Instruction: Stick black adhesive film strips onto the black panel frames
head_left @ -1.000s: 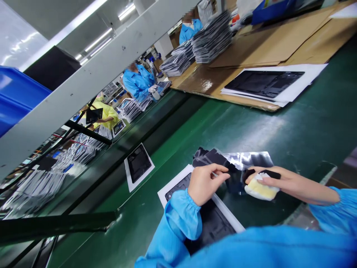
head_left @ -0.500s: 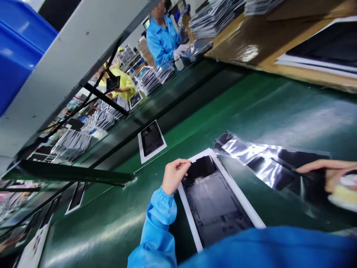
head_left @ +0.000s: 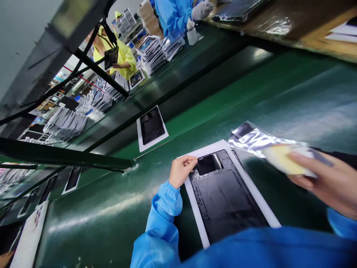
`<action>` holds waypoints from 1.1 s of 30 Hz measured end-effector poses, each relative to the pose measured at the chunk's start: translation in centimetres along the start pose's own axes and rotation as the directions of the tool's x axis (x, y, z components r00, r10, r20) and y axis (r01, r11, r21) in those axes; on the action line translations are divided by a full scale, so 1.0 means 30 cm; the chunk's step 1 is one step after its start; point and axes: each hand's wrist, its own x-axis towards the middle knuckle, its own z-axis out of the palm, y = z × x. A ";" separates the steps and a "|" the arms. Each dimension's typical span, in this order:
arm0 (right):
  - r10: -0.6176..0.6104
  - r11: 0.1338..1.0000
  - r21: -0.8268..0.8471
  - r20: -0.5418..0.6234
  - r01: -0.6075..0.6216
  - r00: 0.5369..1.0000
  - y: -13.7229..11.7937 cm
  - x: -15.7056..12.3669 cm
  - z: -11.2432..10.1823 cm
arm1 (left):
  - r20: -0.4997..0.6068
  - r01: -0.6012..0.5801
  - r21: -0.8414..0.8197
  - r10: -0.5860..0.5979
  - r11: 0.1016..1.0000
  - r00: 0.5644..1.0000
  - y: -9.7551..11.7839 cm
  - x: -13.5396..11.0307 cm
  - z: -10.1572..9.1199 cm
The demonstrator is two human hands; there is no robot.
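Note:
A black tablet-like panel (head_left: pixel 228 197) lies on a white sheet (head_left: pixel 255 199) in front of me. My left hand (head_left: pixel 182 170) is at its far left corner, thumb and finger pinched together; what they grip, if anything, is hidden. Beside those fingertips is a glossy dark rectangle (head_left: pixel 208 165) at the panel's far end. My right hand (head_left: pixel 323 178) is raised on the right, wrapped round a pale yellow and white pad (head_left: pixel 281 158), which is blurred. Shiny clear film (head_left: pixel 248 139) lies on the green surface behind the pad.
Another black panel (head_left: pixel 152 126) on white backing lies further off on the green belt (head_left: pixel 111 208). A dark metal bar (head_left: pixel 64 154) crosses at left. Beyond stand paper-like stacks (head_left: pixel 152 54), a person in blue (head_left: pixel 174 16) and one in yellow (head_left: pixel 125 59).
My right hand has come in leftward from the right edge, over the film, bringing the yellow and white pad forward. The left hand still pinches at the panel's corner. The view has shifted.

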 end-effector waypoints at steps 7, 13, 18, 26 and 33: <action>-0.288 0.920 -0.251 0.086 0.301 0.954 -0.235 0.014 0.363 | 0.022 -0.005 -0.009 0.005 1.000 1.000 -0.013 0.001 0.004; -0.378 0.843 -0.360 0.132 0.399 0.916 -0.169 0.036 0.383 | 0.017 -0.003 0.014 0.002 1.000 1.000 -0.010 -0.002 0.005; -0.370 0.842 -0.366 0.142 0.396 0.918 -0.157 0.044 0.381 | 0.023 -0.003 0.026 0.002 1.000 1.000 -0.003 -0.003 0.005; -0.386 0.828 -0.383 0.141 0.410 0.911 -0.152 0.048 0.384 | 0.028 -0.015 0.035 0.014 0.999 1.000 -0.008 -0.003 0.006; -0.398 0.825 -0.379 0.134 0.418 0.908 -0.162 0.043 0.386 | 0.027 -0.016 0.031 0.015 0.999 1.000 -0.006 -0.004 0.006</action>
